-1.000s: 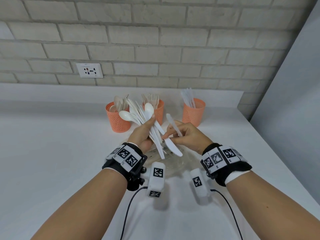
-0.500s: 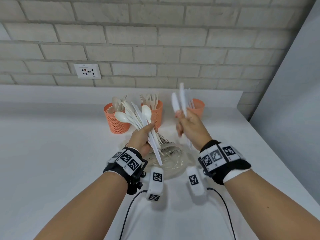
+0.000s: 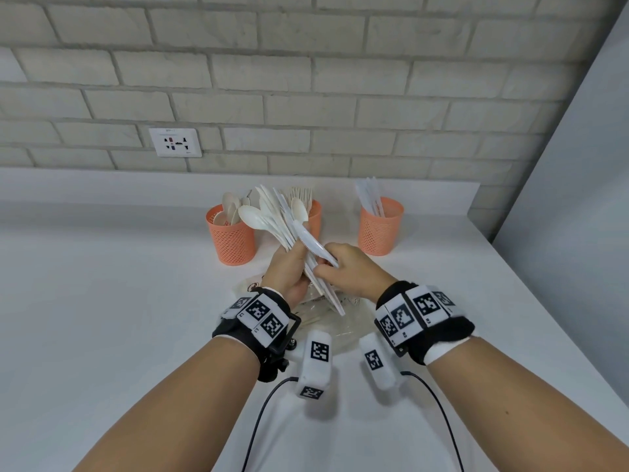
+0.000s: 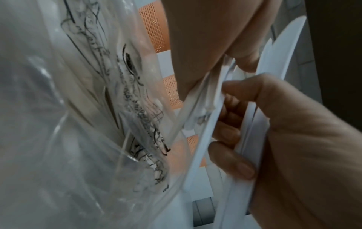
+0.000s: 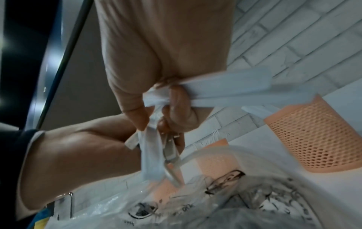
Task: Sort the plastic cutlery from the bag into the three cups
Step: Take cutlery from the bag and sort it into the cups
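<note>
Right hand point(image 3: 350, 272) back down from knife cup point(image 3: 380, 226) to bundle point(image 3: 282, 226), now pinching one knife point(image 3: 315, 248) by its handle. Left hand point(image 3: 289, 270) clamped around bundle of spoons and knives, fanned up above bag point(image 3: 340, 321). Risk: tugging knife from tight fan could drag neighbours loose, dropping them on counter point(image 3: 102, 301) or back into bag; loosening left grip would spill whole fan. Around: spoon cup point(image 3: 231, 238) left, fork cup point(image 3: 315, 218) mid, half hidden behind bundle, knife cup right, well apart. Bundle tips close to fork cup, could knock it. Socket point(image 3: 175, 143) on wall.
</note>
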The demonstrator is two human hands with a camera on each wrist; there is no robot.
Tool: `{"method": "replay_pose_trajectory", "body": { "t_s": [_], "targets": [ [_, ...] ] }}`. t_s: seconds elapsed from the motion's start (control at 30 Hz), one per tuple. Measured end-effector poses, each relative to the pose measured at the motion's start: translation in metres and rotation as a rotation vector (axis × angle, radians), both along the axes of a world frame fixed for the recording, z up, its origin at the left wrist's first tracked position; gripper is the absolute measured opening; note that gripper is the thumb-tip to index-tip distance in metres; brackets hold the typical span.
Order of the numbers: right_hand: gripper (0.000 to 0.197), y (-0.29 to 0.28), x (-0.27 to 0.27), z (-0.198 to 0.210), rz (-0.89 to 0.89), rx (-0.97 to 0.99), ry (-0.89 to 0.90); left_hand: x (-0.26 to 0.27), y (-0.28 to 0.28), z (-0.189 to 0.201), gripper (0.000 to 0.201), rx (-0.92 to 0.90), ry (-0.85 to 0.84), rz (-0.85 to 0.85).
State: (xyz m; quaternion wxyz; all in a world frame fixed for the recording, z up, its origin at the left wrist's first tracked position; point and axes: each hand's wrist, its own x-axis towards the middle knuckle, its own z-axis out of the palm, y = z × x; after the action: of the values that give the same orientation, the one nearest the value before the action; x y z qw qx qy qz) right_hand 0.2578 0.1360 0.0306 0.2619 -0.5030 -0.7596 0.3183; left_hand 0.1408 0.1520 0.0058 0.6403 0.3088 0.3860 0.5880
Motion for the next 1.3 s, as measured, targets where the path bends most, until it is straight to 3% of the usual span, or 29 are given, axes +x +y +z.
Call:
{"method": "replay_pose_trajectory", "body": {
  "t_s": [0.07, 0.13, 0.2, 0.3, 0.5, 0.6, 0.7, 0.87, 1.0, 1.17, 1.3],
  "targets": [
    [0.005, -0.001, 0.000, -0.001, -0.002, 0.035, -0.044, 0.003, 0.000, 0.001, 0.047, -0.011, 0.014, 0.022],
    [0.010, -0.001, 0.001, -0.001, -0.006, 0.049, -0.046, 0.005, -0.002, 0.002, 0.053, -0.024, 0.018, 0.027],
    [0.018, 0.001, 0.004, 0.000, -0.001, 0.010, 0.014, 0.006, -0.003, 0.003, 0.049, -0.034, 0.002, 0.004],
    [0.010, 0.003, 0.009, 0.001, 0.006, -0.054, 0.150, 0.005, -0.006, 0.004, 0.044, -0.018, -0.041, -0.061],
    [0.015, 0.007, 0.014, 0.004, -0.074, -0.122, 0.380, 0.006, -0.005, 0.001, 0.045, -0.014, -0.016, -0.020],
    [0.014, 0.010, 0.011, 0.008, -0.121, -0.085, 0.449, 0.008, -0.002, -0.003, 0.030, 0.003, 0.008, -0.051],
    [0.004, 0.013, 0.009, 0.006, -0.151, 0.000, 0.404, 0.010, -0.004, -0.003, 0.030, 0.055, 0.039, -0.079],
    [0.012, 0.019, 0.012, 0.003, -0.246, 0.051, 0.323, 0.010, -0.003, -0.005, 0.020, 0.035, 0.100, -0.087],
    [0.012, 0.022, 0.013, 0.005, -0.227, -0.047, 0.319, 0.012, -0.003, -0.003, 0.032, 0.070, 0.177, -0.104],
    [0.019, 0.027, 0.017, 0.007, -0.203, -0.023, 0.288, 0.019, -0.002, 0.006, 0.042, 0.130, 0.171, -0.137],
    [0.004, 0.036, 0.022, 0.008, -0.221, 0.061, 0.196, 0.024, 0.002, 0.009, 0.044, 0.139, 0.196, -0.174]
  ]
}}
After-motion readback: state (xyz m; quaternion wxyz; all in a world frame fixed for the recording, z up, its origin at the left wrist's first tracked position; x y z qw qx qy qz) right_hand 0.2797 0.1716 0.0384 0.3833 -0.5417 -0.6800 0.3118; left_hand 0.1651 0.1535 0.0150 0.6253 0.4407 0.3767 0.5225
